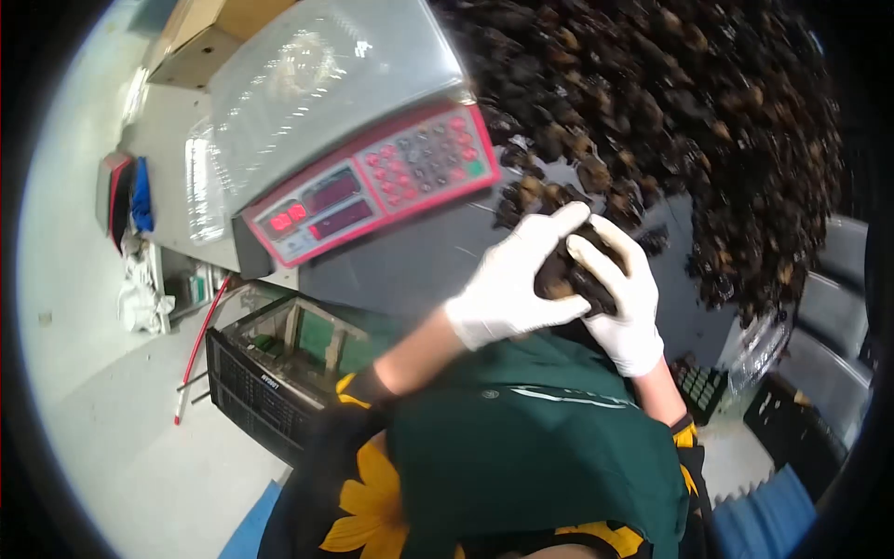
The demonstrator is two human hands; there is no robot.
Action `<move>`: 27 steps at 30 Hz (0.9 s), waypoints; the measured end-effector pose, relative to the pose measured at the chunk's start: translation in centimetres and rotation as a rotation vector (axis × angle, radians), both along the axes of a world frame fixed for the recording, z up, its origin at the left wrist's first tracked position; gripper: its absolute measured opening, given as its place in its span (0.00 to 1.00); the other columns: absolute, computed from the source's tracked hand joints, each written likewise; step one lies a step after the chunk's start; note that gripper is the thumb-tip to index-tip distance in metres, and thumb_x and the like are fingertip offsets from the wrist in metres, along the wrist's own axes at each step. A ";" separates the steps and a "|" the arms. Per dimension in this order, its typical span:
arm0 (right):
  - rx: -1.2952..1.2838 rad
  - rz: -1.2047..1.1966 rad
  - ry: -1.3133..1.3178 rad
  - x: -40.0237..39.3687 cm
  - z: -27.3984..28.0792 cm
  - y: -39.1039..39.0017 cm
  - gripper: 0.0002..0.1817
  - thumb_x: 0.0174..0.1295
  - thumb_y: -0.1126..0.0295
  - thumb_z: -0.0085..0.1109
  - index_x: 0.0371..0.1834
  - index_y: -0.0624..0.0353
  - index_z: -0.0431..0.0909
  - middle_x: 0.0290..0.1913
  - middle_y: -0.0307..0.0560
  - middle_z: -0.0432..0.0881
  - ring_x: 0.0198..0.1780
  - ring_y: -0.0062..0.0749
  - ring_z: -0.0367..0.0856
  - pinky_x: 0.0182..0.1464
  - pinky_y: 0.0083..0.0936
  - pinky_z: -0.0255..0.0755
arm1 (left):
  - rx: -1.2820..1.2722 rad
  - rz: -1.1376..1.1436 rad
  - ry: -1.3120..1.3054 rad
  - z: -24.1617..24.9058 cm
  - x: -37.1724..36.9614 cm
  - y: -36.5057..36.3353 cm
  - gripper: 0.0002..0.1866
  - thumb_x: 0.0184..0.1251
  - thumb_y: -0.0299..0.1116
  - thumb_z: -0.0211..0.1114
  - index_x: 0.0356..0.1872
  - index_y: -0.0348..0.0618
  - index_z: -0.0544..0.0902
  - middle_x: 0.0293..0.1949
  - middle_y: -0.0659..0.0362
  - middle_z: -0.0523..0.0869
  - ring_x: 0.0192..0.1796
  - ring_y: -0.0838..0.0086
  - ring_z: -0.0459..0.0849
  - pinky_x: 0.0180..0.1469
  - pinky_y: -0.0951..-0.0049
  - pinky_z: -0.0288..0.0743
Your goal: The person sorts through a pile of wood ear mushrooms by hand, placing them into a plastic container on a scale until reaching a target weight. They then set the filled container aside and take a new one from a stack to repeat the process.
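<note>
Both my hands wear white gloves and cup one dark brown clump of dates [570, 272] between them, just above the grey table [410, 265]. My left hand [507, 279] wraps it from the left, my right hand [629, 298] from the right. A large heap of dark dates [670, 121] covers the table beyond my hands. A weighing scale [372, 182] with a red keypad panel and a plastic-covered pan stands to the left of the heap.
A black plastic crate [251, 391] sits on the floor below the table's left side. More black crates [801, 410] stand at the right. Cardboard boxes [200, 37] lie behind the scale. A red-and-white stick [200, 349] lies on the floor.
</note>
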State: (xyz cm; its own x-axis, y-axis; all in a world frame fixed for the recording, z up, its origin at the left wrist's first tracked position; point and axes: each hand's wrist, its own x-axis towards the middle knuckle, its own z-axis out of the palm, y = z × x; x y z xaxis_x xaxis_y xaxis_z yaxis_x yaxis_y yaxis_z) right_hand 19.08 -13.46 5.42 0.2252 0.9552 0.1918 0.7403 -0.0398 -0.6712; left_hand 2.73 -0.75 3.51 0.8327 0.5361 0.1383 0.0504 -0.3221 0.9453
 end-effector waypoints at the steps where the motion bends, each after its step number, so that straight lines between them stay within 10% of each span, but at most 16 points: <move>1: -0.001 -0.034 0.025 -0.4 0.1 0.1 0.37 0.44 0.81 0.73 0.64 0.46 0.87 0.71 0.60 0.78 0.66 0.54 0.81 0.67 0.40 0.78 | -0.059 0.003 0.025 0.6 -0.2 0.2 0.49 0.56 0.38 0.83 0.79 0.42 0.69 0.69 0.47 0.78 0.68 0.55 0.82 0.70 0.61 0.76; 8: 0.036 0.048 -0.019 -1.6 5.4 4.6 0.28 0.44 0.82 0.73 0.53 0.49 0.91 0.62 0.53 0.84 0.54 0.48 0.85 0.56 0.37 0.82 | -0.148 0.028 0.038 5.8 -1.9 3.3 0.42 0.54 0.30 0.84 0.73 0.39 0.76 0.62 0.49 0.84 0.61 0.61 0.87 0.63 0.64 0.82; 9: 0.094 0.060 0.023 -2.0 6.1 6.0 0.27 0.42 0.81 0.74 0.50 0.49 0.91 0.59 0.51 0.85 0.52 0.47 0.85 0.54 0.37 0.82 | -0.097 0.090 -0.098 5.5 -2.4 3.8 0.44 0.55 0.37 0.82 0.75 0.47 0.74 0.58 0.48 0.82 0.53 0.51 0.88 0.57 0.58 0.85; 14: 0.297 0.455 -0.003 -3.5 11.7 18.3 0.22 0.47 0.78 0.77 0.49 0.56 0.89 0.55 0.54 0.85 0.54 0.47 0.87 0.57 0.37 0.82 | 0.330 0.344 -0.063 12.0 -7.3 11.1 0.42 0.51 0.27 0.82 0.71 0.34 0.76 0.59 0.47 0.83 0.58 0.61 0.87 0.62 0.65 0.81; 17: 0.501 0.613 0.066 -6.6 11.9 26.9 0.21 0.49 0.79 0.76 0.49 0.53 0.89 0.54 0.50 0.85 0.53 0.47 0.87 0.56 0.36 0.82 | 0.127 0.622 -0.253 12.4 -9.7 14.8 0.39 0.52 0.27 0.82 0.69 0.35 0.79 0.58 0.49 0.85 0.57 0.64 0.87 0.61 0.67 0.82; 20: 0.542 0.747 0.085 -8.6 8.5 34.3 0.25 0.50 0.76 0.73 0.55 0.47 0.87 0.52 0.44 0.84 0.54 0.45 0.84 0.58 0.37 0.80 | 0.349 0.675 0.124 12.0 -13.8 20.0 0.36 0.56 0.25 0.78 0.70 0.36 0.79 0.62 0.54 0.85 0.65 0.69 0.84 0.69 0.65 0.78; 22: 0.253 0.729 -0.388 -8.7 6.5 36.4 0.23 0.57 0.63 0.72 0.59 0.46 0.86 0.55 0.45 0.84 0.62 0.46 0.80 0.66 0.43 0.74 | 0.568 0.626 0.502 9.8 -15.3 22.4 0.33 0.61 0.32 0.79 0.69 0.44 0.81 0.58 0.54 0.87 0.61 0.67 0.87 0.65 0.66 0.79; 27: 0.372 0.625 -0.440 -8.9 5.5 35.7 0.27 0.56 0.59 0.73 0.61 0.49 0.83 0.58 0.48 0.84 0.65 0.49 0.77 0.73 0.45 0.66 | 0.601 0.620 0.394 8.5 -15.5 23.4 0.29 0.62 0.34 0.78 0.66 0.45 0.83 0.55 0.54 0.86 0.55 0.64 0.88 0.60 0.67 0.81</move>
